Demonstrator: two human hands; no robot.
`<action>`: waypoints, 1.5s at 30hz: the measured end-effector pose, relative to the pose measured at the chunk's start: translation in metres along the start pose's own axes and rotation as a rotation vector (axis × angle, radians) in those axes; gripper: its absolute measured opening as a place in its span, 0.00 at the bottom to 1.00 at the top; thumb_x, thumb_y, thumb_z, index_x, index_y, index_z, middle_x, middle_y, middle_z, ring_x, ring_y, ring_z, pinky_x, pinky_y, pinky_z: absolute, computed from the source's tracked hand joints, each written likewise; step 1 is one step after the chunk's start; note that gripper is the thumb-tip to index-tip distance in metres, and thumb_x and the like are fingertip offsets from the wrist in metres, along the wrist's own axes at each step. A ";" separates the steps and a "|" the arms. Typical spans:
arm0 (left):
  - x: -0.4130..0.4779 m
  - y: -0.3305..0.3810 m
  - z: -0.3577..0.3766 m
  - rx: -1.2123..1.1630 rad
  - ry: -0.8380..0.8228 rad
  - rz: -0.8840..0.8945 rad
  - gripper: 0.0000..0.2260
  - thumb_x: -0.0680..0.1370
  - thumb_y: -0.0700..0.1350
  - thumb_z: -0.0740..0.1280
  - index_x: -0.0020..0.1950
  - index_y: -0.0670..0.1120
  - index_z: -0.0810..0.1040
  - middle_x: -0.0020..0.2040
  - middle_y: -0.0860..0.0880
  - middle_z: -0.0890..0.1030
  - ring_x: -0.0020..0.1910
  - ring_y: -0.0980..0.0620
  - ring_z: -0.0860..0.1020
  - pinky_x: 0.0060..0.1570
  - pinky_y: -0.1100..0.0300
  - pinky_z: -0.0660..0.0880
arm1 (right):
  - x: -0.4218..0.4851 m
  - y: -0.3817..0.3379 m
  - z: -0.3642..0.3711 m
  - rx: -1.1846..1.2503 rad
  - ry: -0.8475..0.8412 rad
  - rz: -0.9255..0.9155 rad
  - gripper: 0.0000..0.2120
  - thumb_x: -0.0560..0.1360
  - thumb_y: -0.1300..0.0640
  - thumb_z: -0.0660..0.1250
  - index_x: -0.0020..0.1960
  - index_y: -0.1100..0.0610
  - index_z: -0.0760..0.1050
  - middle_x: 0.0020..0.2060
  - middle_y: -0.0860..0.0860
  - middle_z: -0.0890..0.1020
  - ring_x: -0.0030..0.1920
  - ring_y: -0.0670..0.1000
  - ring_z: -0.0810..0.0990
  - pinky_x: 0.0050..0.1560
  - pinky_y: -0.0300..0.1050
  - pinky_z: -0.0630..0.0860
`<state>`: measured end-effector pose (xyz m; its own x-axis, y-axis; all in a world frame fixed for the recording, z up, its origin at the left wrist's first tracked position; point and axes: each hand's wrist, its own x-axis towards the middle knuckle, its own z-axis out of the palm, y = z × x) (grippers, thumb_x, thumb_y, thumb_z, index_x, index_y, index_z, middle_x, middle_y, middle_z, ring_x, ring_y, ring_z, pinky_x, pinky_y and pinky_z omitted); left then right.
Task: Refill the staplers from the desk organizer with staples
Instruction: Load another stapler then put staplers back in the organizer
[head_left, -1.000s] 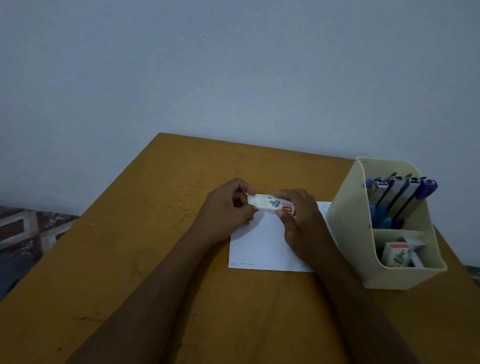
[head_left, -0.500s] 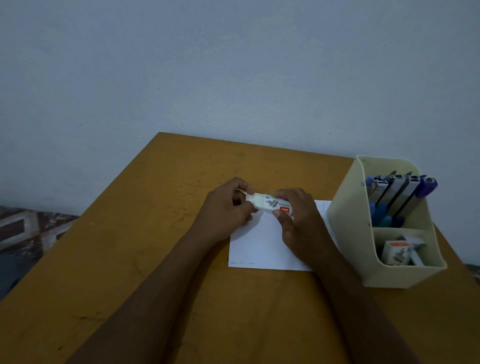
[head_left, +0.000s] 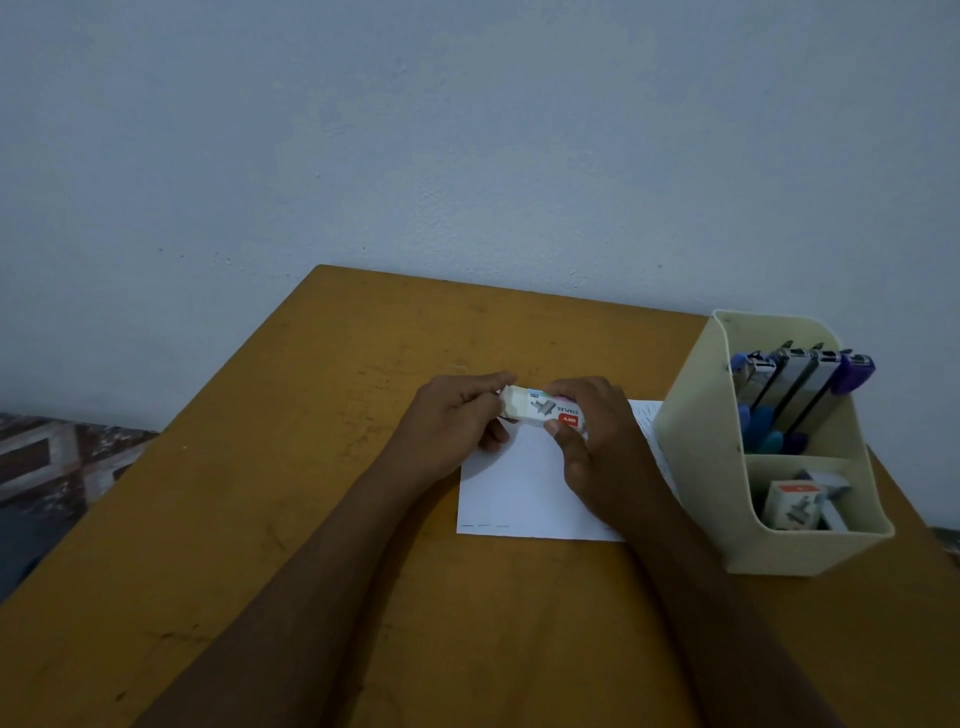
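- filling the top half: plain pale wall (head_left: 467, 130), table butts up to it.
- brown table (head_left: 260, 519) takes the lower half, surface scuffed; both forearms reach across it from the near edge.
- patterned floor (head_left: 52, 457) shows at far left past the table edge.
- cream organizer (head_left: 691, 467) stands on the right side of the table, two compartments, just beside the paper's right edge.
- white paper (head_left: 509, 483) lies flat mid-table, partly under the right forearm.
- left hand (head_left: 447, 421) has fingers curled round the left end of the box, thumb side near.
- right hand (head_left: 597, 447) grips the right end, thumb on the near face, fingers over the top.
- staplers (head_left: 800, 384) stand in the organizer's back compartment, leaning right, tops poking over the rim; blue and purple ends, grey bodies.
- box (head_left: 540, 410) of staples, white with a red label, held level between both hands over the paper's far edge; cannot tell if it touches the paper or if it's opened.
- spare box (head_left: 789, 504) sits in the front compartment, tilted.
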<state>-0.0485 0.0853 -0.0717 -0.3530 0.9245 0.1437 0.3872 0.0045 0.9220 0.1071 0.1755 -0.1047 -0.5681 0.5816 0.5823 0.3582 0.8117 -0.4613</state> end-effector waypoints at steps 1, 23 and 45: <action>0.000 0.000 0.000 -0.017 0.002 -0.004 0.15 0.80 0.37 0.59 0.65 0.44 0.76 0.43 0.43 0.84 0.35 0.54 0.79 0.38 0.64 0.78 | 0.000 0.000 0.000 0.001 0.000 -0.003 0.19 0.74 0.51 0.57 0.57 0.61 0.74 0.51 0.57 0.78 0.51 0.52 0.74 0.49 0.44 0.72; 0.001 0.002 -0.002 -0.150 0.074 -0.067 0.09 0.75 0.40 0.70 0.55 0.44 0.81 0.39 0.47 0.85 0.37 0.53 0.83 0.40 0.59 0.81 | 0.003 -0.009 -0.005 -0.053 0.092 0.055 0.18 0.69 0.53 0.68 0.54 0.64 0.77 0.48 0.59 0.80 0.44 0.53 0.80 0.40 0.29 0.68; -0.002 0.007 -0.002 -0.230 -0.006 -0.035 0.11 0.73 0.42 0.72 0.53 0.41 0.79 0.37 0.45 0.84 0.30 0.57 0.80 0.32 0.67 0.76 | 0.003 -0.018 -0.011 0.011 0.085 0.018 0.17 0.69 0.54 0.68 0.54 0.63 0.78 0.49 0.57 0.81 0.46 0.45 0.76 0.44 0.23 0.69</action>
<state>-0.0473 0.0826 -0.0649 -0.3577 0.9275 0.1091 0.1703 -0.0501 0.9841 0.1072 0.1639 -0.0871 -0.4969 0.5988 0.6281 0.3594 0.8008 -0.4791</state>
